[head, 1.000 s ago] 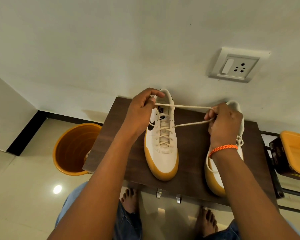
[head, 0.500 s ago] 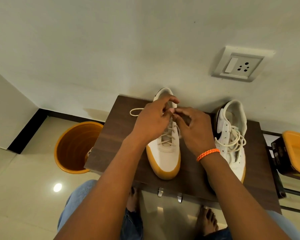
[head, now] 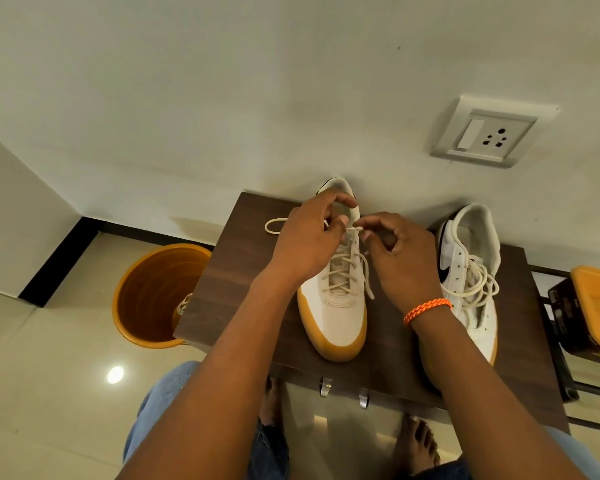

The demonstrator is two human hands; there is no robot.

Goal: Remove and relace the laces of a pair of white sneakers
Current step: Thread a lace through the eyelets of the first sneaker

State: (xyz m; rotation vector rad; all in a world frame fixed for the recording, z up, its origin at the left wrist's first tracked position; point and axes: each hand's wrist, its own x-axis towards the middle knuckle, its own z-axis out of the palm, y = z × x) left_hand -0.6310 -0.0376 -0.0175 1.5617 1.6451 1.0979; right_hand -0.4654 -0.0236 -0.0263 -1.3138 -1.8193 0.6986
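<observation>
I have both hands at the collar of the left sneaker [head: 333, 306], which stands toe-toward-me on the dark counter [head: 243, 271], heel against the wall. My left hand [head: 309, 237] has its fingers curled and pinches the lace [head: 355, 229] at the top eyelets; a loop of that lace trails out to the left of the hand across the counter. My right hand [head: 400, 258] pinches the same lace between thumb and forefinger, just beside the left fingertips, with a loose end hanging down the shoe's right side.

Progress assessment: the left sneaker shows crossed lacing from the toe up to the hands, so relacing appears nearly complete; the remaining step looks like tying off. The right sneaker [head: 471, 278], near the counter's right end, shows loose, tangled lace piled over its tongue. I judge it not yet done.

An orange bucket [head: 146, 296] stands on the floor left of the counter.
</observation>
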